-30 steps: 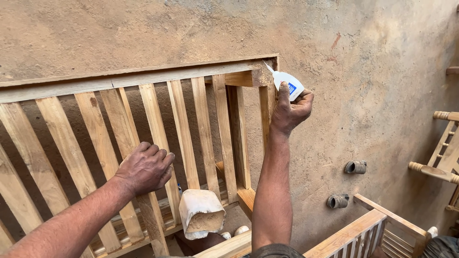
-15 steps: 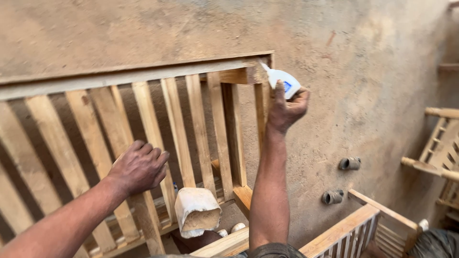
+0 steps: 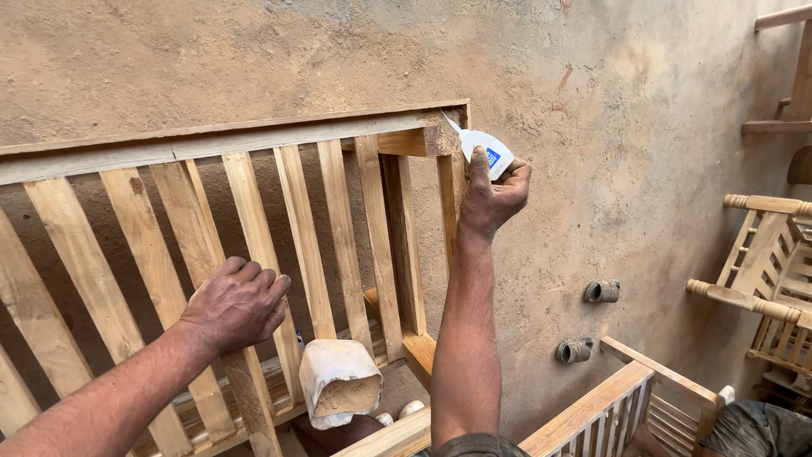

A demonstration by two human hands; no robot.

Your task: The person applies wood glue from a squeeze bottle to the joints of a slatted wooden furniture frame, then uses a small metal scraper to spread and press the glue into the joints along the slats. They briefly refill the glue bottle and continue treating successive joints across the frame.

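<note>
Two bare hands work on a slatted wooden frame that stands against a rough, dusty plastered wall. The right hand is raised high, fingers wrapped around a small white squeeze bottle with a thin pointed nozzle. The nozzle tip touches the top right corner of the frame, where the top rail meets the end post. The left hand is curled around one slat lower down, bracing the frame.

To do this well, it seems best to keep the nozzle right on the joint, squeeze gently so only a thin bead comes out, and hold the frame firm with the bracing hand.

The frame is pale, unfinished timber with flat, evenly spaced slats, some tilted. Below it sits a worn white container of tan sawdust, tipped on its side. More slatted wooden furniture stands to the right, with rounded rail ends. Two short grey pipe stubs jut from the wall.
</note>
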